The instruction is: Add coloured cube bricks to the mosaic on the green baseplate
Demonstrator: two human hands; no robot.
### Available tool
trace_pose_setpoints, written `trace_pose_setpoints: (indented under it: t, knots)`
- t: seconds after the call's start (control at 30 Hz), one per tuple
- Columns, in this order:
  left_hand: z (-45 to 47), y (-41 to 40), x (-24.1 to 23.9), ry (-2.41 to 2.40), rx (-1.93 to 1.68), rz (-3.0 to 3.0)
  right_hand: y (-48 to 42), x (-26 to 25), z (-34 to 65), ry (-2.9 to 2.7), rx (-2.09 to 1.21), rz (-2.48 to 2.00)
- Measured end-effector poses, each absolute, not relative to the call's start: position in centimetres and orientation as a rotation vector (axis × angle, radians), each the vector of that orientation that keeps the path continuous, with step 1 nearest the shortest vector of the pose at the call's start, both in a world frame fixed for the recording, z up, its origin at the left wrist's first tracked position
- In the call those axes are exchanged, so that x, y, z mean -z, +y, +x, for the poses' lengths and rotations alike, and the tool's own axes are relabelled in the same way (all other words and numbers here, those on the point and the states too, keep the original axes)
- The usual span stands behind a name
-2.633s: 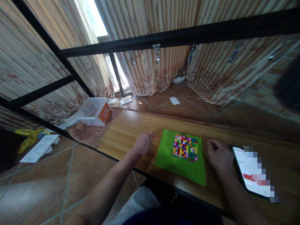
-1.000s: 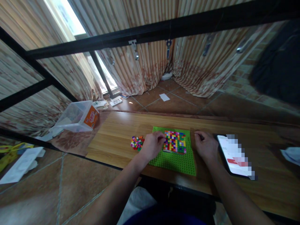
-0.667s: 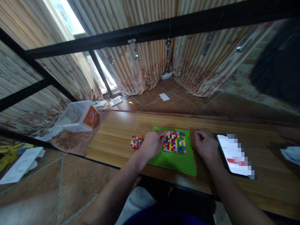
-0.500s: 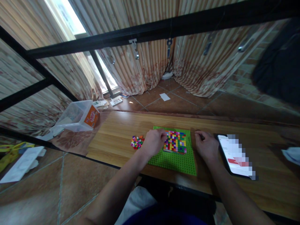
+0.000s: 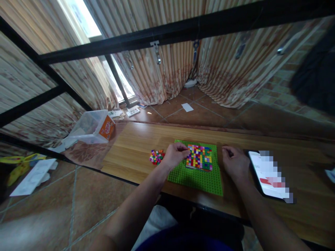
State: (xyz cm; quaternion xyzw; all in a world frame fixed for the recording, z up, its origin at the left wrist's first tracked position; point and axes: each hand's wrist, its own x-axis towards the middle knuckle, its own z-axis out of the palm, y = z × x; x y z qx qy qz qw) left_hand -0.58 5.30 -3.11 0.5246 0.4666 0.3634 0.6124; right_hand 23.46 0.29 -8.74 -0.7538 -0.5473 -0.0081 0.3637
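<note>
Left hand (image 5: 175, 156) still pinching at brick mosaic (image 5: 199, 157) edge, right hand (image 5: 234, 164) curled, square mosaic flat.

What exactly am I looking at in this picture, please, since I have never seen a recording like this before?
There is no machine here: a person wears a camera on the head, so you look forward and down along their own two bare arms. The left hand rests at the left edge of a green studded baseplate on a wooden table, its fingers pinched at a square of small coloured bricks; whether they hold a brick is too small to tell. A little pile of loose bricks lies just left of that hand. The right hand rests curled on the table between the baseplate and a phone. A clear plastic box sits further left.
</note>
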Motion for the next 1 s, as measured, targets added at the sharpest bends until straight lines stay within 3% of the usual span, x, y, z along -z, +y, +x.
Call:
trace_pose_setpoints:
  t: [0.33,0.6,1.0]
  knots:
    - [-1.2,4.9,3.3,1.05,-0.879,1.206,0.1,8.5,23.5,-1.432,0.028,-1.954]
    - [-7.7,5.1,3.4,1.296,-1.061,1.327,0.2,9.0,23.8,-1.426,0.026,-1.96]
    - [-9.8,3.2,2.1,1.665,-0.447,2.321,0.3,9.2,24.0,-1.43,0.043,-1.967]
